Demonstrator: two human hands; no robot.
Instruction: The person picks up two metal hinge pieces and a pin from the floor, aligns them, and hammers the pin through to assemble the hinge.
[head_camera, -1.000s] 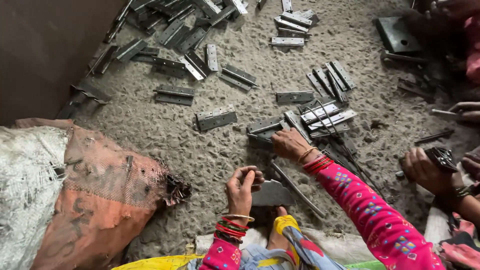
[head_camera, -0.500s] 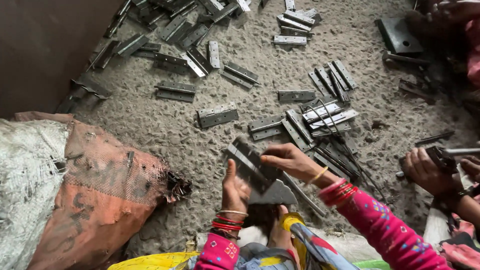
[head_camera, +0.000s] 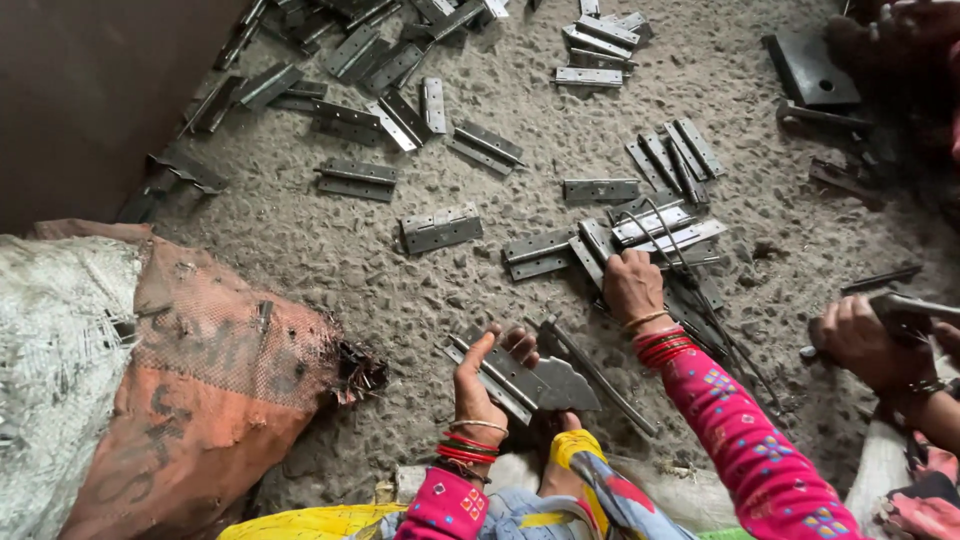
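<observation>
While left hand (head_camera: 480, 385) grips hinge (head_camera: 505, 372), right hand (head_camera: 632, 285) apparently grasps hinge pile (head_camera: 660, 225); orange sack (head_camera: 200, 380) left.

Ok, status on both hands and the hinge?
Left hand grips a metal hinge. Right hand down on the hinge pile. Another person's hand works alongside, apart.

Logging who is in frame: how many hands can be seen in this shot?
3. The left hand holds a metal hinge near the bottom centre; the right hand rests on the hinge pile; another person's hand is at right. Others may be hidden.
</observation>
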